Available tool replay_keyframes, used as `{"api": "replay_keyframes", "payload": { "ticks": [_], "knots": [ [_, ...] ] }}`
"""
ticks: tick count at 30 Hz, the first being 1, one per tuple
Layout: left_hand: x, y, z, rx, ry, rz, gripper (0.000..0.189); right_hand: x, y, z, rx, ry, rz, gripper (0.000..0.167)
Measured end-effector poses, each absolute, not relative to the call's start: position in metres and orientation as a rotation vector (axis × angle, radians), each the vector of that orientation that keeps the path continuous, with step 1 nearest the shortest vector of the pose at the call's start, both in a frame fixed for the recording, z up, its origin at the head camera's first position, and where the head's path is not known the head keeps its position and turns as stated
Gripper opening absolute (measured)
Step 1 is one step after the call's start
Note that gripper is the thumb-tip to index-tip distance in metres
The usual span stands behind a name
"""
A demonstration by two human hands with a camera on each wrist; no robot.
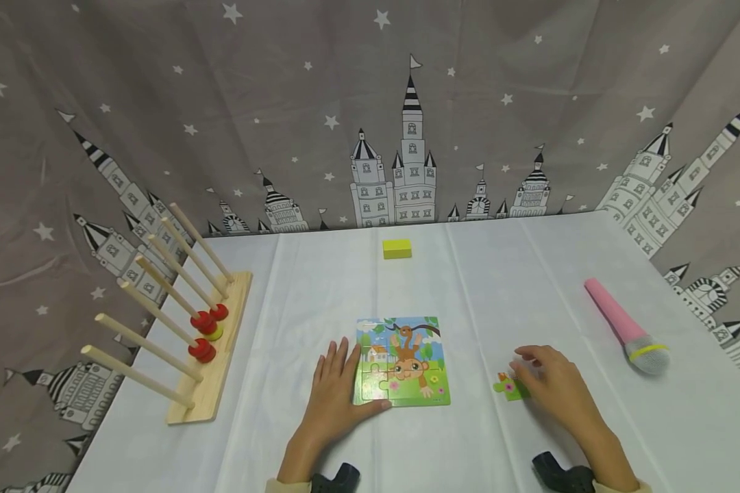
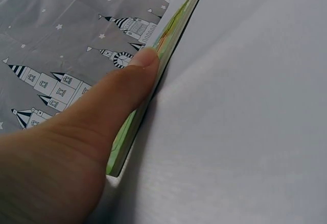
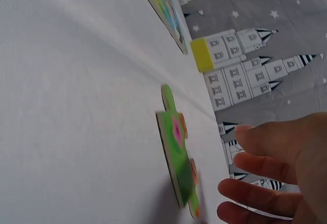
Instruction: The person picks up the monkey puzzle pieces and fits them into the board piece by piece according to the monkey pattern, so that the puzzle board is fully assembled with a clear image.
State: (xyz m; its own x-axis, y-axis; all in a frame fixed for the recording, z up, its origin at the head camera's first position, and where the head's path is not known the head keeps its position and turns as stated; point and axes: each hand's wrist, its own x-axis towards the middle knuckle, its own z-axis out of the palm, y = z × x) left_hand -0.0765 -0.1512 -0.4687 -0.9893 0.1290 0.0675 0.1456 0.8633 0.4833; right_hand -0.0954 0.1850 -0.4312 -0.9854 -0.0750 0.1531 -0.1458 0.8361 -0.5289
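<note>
A square jigsaw puzzle (image 1: 416,356) with a hanging monkey picture lies flat at the middle of the table. At its lower left, a pale patch with piece outlines shows. My left hand (image 1: 333,397) rests at the puzzle's left side, fingers extended; in the left wrist view its thumb (image 2: 127,83) lies against the board's near edge. To the right, a loose green puzzle piece (image 1: 510,388) with a pink flower lies on the cloth. Over and beside that piece hovers my right hand (image 1: 558,387); the right wrist view shows its fingers (image 3: 263,193) loosely bent, apart from the piece (image 3: 178,157).
On the left stands a wooden peg rack (image 1: 222,383) with upright pegs and several red and yellow rings. A yellow block (image 1: 397,249) sits near the back edge. A pink toy microphone (image 1: 617,311) lies at the right. Behind the white-covered table hangs a grey castle-print curtain (image 1: 284,103).
</note>
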Motion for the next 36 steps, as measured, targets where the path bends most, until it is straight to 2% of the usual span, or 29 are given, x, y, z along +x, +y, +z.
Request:
{"api": "replay_keyframes", "payload": {
  "ticks": [4,14,29,36],
  "knots": [
    [-0.076,-0.151,-0.468,-0.23,-2.994,-0.783,0.103,-0.092,0.193,-0.43,0.09,-2.948,0.827,0.029],
    [-0.077,-0.151,-0.467,-0.215,-2.999,-0.795,0.105,-0.089,0.199,-0.435,0.104,-3.003,0.808,0.037],
    [-0.076,-0.151,-0.469,-0.224,-2.994,-0.78,0.104,-0.08,0.19,-0.436,0.138,-3.069,0.639,0.07],
    [-0.076,-0.152,-0.469,-0.224,-2.993,-0.775,0.104,-0.072,0.183,-0.438,0.124,-3.083,0.596,0.067]
  ]
}}
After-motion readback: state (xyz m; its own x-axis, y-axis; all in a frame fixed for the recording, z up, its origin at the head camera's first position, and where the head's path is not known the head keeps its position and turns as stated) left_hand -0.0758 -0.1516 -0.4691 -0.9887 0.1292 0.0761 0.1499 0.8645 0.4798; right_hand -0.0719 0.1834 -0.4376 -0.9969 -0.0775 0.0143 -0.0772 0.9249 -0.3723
